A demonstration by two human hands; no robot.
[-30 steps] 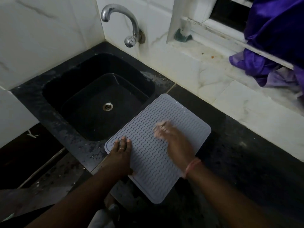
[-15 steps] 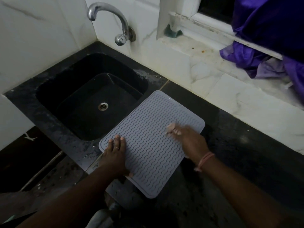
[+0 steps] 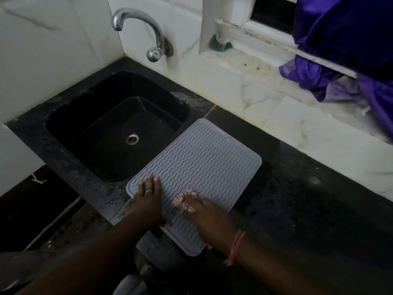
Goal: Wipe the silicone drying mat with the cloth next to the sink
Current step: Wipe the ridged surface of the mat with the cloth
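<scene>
The right hand [image 3: 209, 218] has travelled back across the silicone drying mat [image 3: 204, 167]: a second ago it was working mid-mat, half a second ago it was out toward the mat's far right edge, and it now sits in the near portion, close beside the left hand [image 3: 146, 199]. The stroke has therefore swept out and returned, which indicates wiping is well under way. The far half of the mat, toward the wall, lies uncovered in this frame; whether it is fully cleaned cannot be judged from the surface.

The mat lies flat on the dark worktop [image 3: 308, 199], set at an angle, its left edge running along the rim of the sink [image 3: 89, 162] and its near corner reaching the worktop's front edge.

Grip, right hand: the fingers are curled down over a small pale cloth [image 3: 185, 200] with dark markings, pressing it onto the ribbed surface. The cloth bunches out ahead of the fingertips; how tightly it is pinched underneath cannot be told.

Grip, left hand: flat and spread, fingers extended and lying on the mat's near left corner, holding nothing and pinning the mat against sliding.

A tap [image 3: 138, 24] stands above the sink, not running.
</scene>
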